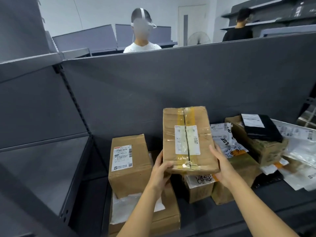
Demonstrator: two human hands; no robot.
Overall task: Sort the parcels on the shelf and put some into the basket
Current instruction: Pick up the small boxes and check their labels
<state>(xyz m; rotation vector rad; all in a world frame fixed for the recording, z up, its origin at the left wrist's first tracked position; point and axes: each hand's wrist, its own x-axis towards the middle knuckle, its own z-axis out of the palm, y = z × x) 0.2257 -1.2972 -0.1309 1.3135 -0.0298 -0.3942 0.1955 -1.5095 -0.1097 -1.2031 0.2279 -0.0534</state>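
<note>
- The person is holding a cardboard box [186, 134] in both hands, raised clear of the other parcels [201, 187] that are lying on the shelf [213, 218].
- The left hand [161, 170] is gripping the box's near left corner, with the thumb over the top face and the fingers going underneath.
- The right hand [222, 166] is clasping the near right edge, with its fingers curling round the side of the box.
- The box's long axis is running away from the person toward the shelf's back panel. Its labelled face is tilting up toward the camera, so most of its length is sticking out beyond the hands.
- Both hands are sitting at the near end, about equally close, so neither is leading.
- A second box with a label [130, 168] is standing just to the left, and soft mailing bags [224, 142] are lying to the right.
- The basket is not showing anywhere in view, so I cannot tell which way the box needs to travel.
- Judging by the hold, the far end is likely going to dip unless both hands are keeping the near end firmly pinned.
</note>
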